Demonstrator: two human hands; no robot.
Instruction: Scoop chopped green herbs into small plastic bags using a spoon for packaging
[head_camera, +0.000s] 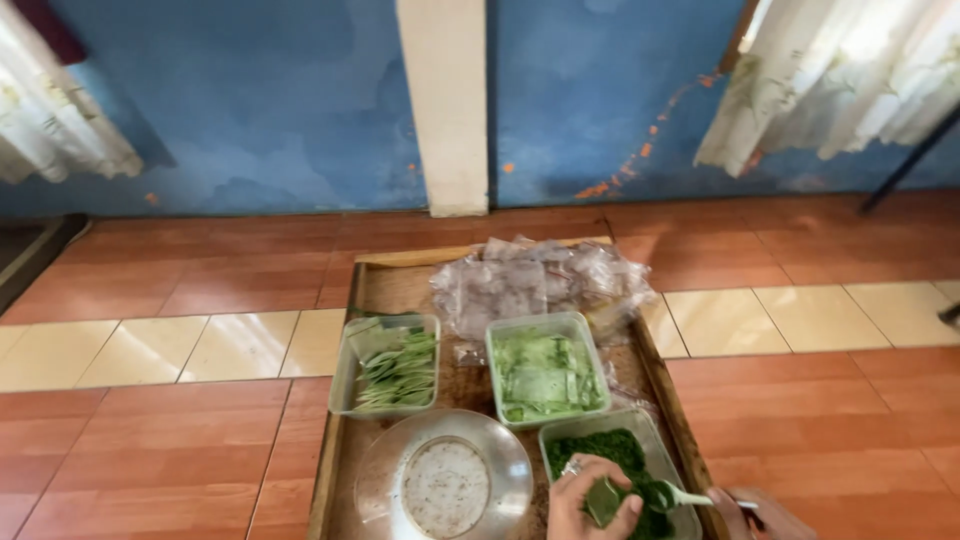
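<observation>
Head view, lower right of frame: the left hand (590, 500) pinches a small green leaf cone (603, 501) over the tub of chopped greens (600, 448), the right hand (752, 510) grips a spoon (682, 495) loading it, while leaf strips (398, 370) and plastic bags (540, 280) above look untouched.

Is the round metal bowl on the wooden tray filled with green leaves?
No, the round metal bowl holds no leaves, only a pale residue on its bottom; the greens lie in the clear plastic containers beside it.
</observation>
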